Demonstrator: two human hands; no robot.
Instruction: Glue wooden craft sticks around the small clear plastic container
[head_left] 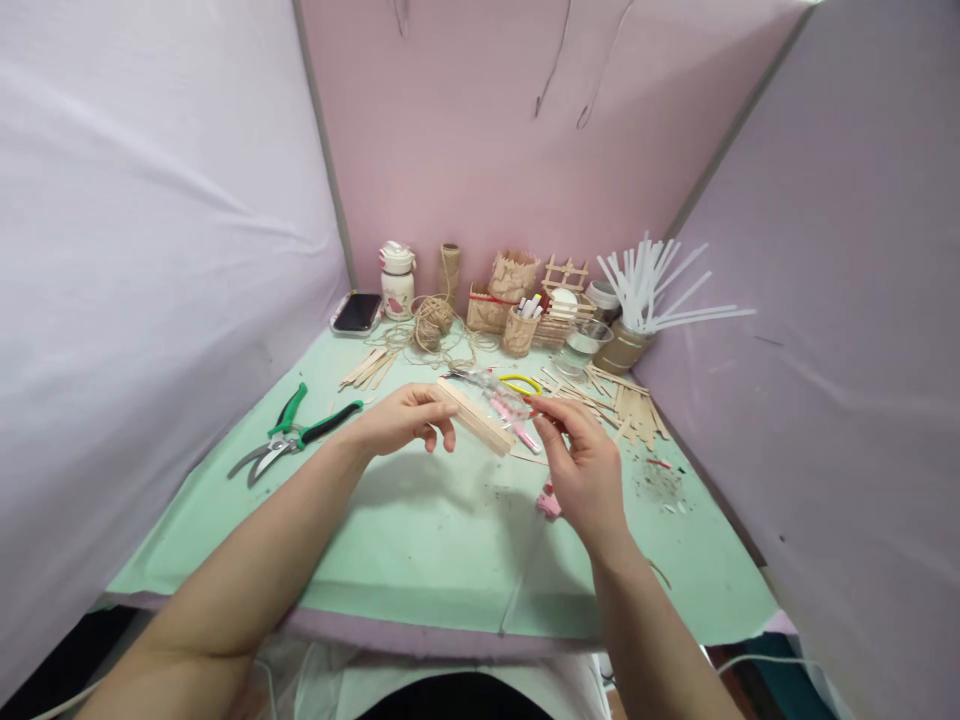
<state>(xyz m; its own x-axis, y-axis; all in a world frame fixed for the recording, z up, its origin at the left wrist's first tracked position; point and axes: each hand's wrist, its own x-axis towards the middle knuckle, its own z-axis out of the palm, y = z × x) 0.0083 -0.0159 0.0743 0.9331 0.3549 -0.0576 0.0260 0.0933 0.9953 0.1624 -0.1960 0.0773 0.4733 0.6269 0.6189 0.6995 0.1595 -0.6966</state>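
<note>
My left hand [405,418] is closed round one end of a bundle of flat wooden sticks [474,416], held above the green mat [420,530]. My right hand [581,465] pinches the clear plastic wrapper [501,398] at the bundle's far end, fingers curled. A pink tool [517,432] lies on the mat just behind the bundle, and a small pink object [547,502] sits under my right hand.
Green-handled pruning shears [289,433] lie at the left. At the back stand a phone [358,312], a white bottle [397,280], a twine ball [433,322], a marker cup [520,330] and a jar of white rods [637,310]. Loose sticks [634,405] are scattered at the right. Fabric walls close three sides.
</note>
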